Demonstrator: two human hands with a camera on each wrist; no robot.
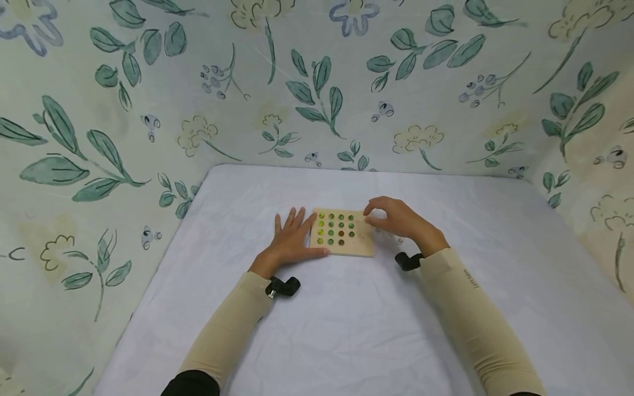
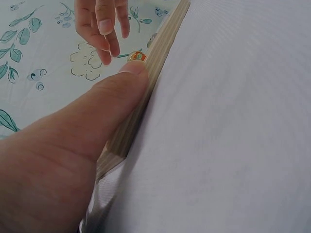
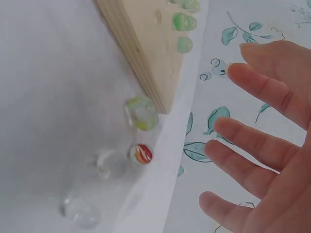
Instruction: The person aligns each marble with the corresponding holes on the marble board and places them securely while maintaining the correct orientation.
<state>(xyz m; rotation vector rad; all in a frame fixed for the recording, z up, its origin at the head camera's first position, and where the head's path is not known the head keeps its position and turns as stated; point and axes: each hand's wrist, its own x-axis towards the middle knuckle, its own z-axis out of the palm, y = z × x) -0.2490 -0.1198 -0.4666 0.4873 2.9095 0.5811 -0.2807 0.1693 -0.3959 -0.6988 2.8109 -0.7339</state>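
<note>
A pale wooden board lies on the white cloth, with columns of glass marbles seated in it. The leftmost marbles look yellow-green; the others are mostly green, with a reddish marble among them. My left hand rests at the board's left end with fingers spread, its thumb along the near edge. Over the board's right end hovers my right hand, thumb and index finger bent toward each other. The right wrist view shows no marble in those loose fingers.
Loose marbles lie on the cloth just right of the board, under the right hand: a red-orange swirled one, a yellow-streaked one and clear ones. White cloth covers the table. A leaf-patterned backdrop rises behind and at the sides.
</note>
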